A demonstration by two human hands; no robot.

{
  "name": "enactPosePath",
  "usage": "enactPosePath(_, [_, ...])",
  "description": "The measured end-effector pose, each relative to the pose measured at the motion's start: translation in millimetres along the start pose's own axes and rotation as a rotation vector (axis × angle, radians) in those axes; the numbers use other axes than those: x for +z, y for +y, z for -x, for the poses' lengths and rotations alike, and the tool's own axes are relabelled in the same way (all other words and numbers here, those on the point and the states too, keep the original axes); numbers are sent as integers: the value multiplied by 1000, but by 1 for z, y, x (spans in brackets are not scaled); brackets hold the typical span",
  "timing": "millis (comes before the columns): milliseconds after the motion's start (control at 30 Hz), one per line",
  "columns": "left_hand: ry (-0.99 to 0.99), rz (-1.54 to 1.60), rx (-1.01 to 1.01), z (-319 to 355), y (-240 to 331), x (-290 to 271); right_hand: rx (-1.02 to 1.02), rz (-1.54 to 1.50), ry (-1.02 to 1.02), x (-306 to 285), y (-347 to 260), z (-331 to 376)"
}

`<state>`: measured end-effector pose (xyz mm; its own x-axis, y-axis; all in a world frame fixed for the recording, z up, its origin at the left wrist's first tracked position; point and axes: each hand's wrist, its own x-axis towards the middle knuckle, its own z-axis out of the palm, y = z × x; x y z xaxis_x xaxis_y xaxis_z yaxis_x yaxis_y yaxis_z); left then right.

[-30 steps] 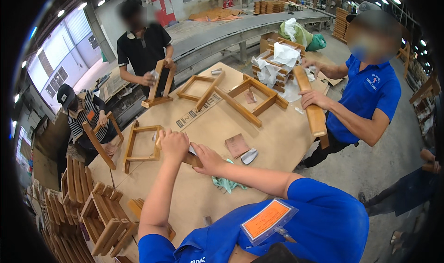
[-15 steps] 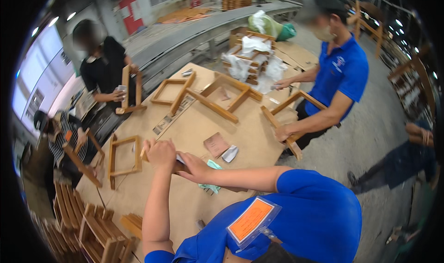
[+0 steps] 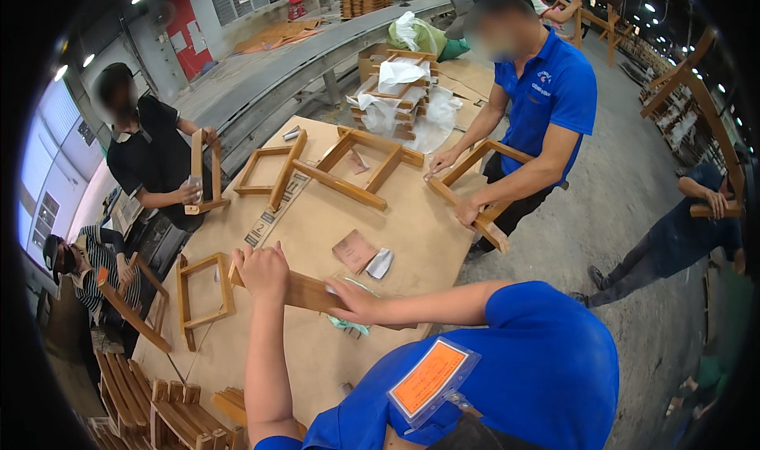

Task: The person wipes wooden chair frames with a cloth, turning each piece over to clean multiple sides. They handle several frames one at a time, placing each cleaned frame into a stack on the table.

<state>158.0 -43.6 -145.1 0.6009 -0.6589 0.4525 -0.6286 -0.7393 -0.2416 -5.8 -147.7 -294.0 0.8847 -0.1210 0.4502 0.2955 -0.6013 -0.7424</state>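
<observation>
The long, flat, brown wooden bar [image 3: 305, 290] lies slantwise between my hands, over the near part of the table, its left end poking out past my left fist. Under it spreads the broad table with a smooth tan top [image 3: 431, 228]. Just beyond my right hand are a square pinkish-brown sheet [image 3: 354, 250] and, right beside it, a folded grey-white pad [image 3: 380, 263]; a crumpled mint-green cloth [image 3: 348, 326] shows below my wrist. Farther out, open honey-brown wooden frames [image 3: 340, 186] rest on the top (one worker in a blue shirt [image 3: 554, 94] holds another at the right edge). Past the table run a long grey raised track [image 3: 261, 94] and a bare grey concrete floor [image 3: 609, 205].

My left hand [image 3: 265, 274] is curled tight around the bar near its left end, knuckles up, forearm nearly upright. My right hand [image 3: 358, 301] lies across the bar, forearm reaching in from the right; its fingertips are partly hidden, so I can't fairly tell whether they pinch or only press.
</observation>
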Motion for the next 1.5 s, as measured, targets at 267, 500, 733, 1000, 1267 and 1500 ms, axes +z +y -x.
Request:
enactPosePath(267, [-77, -62, -128, -8, -16, 10, 112, 490, -87, -1, -4, -12])
enactPosePath(500, [-130, -66, 240, 17, -21, -6, 5, 350, -122, -26, 44, 0])
enactPosePath(733, [-400, -33, 453, 52, -1, -11, -54, 307, -256, -23, 39, -29])
enactPosePath(1000, [-424, 75, 375, 49, -2, 5, -74, 258, -162, -20, 26, -37])
enactPosePath(1267, [-447, 94, 323, 53, -8, -4, -17, 371, -125, -38, 38, -14])
enactPosePath(1500, [-494, 110, 246, 53, -1, -2, -39, 312, -170, -29, 52, -19])
